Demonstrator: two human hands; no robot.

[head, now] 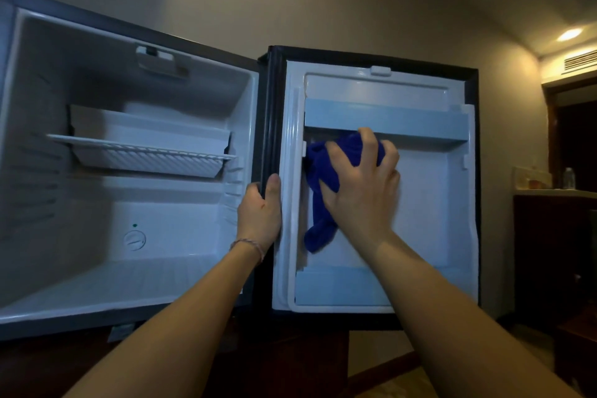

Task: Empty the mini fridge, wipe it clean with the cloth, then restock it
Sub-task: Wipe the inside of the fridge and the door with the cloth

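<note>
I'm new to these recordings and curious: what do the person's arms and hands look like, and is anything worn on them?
Both forearms are bare, with no sleeves or gloves in view. The left hand has a thin pale bracelet at the wrist. The right hand shows no rings, watch or other markings.

The mini fridge [97, 294] stands open in front of me, its wire shelf [142, 147] bare. The door's upper shelf [384, 119] and lower shelf [342, 284] carry nothing. Off to my right, a counter [555, 192] carries a water bottle [569, 178].
</note>
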